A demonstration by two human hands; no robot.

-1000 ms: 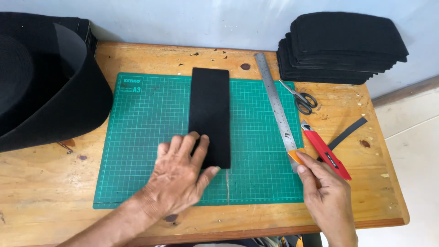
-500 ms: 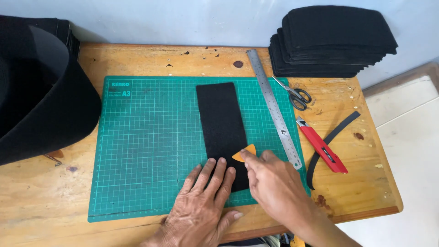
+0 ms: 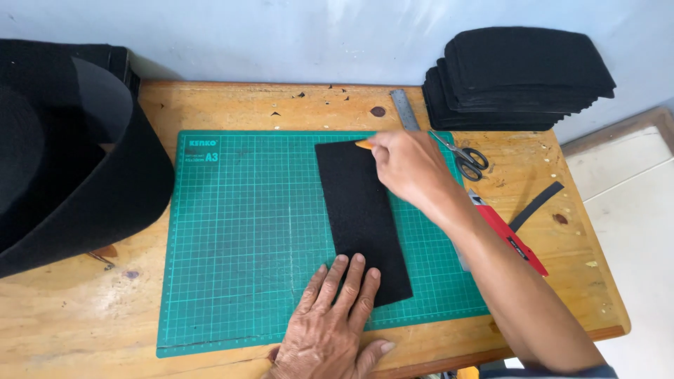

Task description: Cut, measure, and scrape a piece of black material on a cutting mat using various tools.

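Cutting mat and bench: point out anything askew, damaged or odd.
The black felt strip lies slightly askew to the grid of the green cutting mat. Small dark scraps litter the wooden bench behind it. A thin black offcut lies loose at the right. Nothing looks damaged.

Left hand [image 3: 335,324] flat, fingers spread; right hand [image 3: 407,167] extended forward, fingers pinched.
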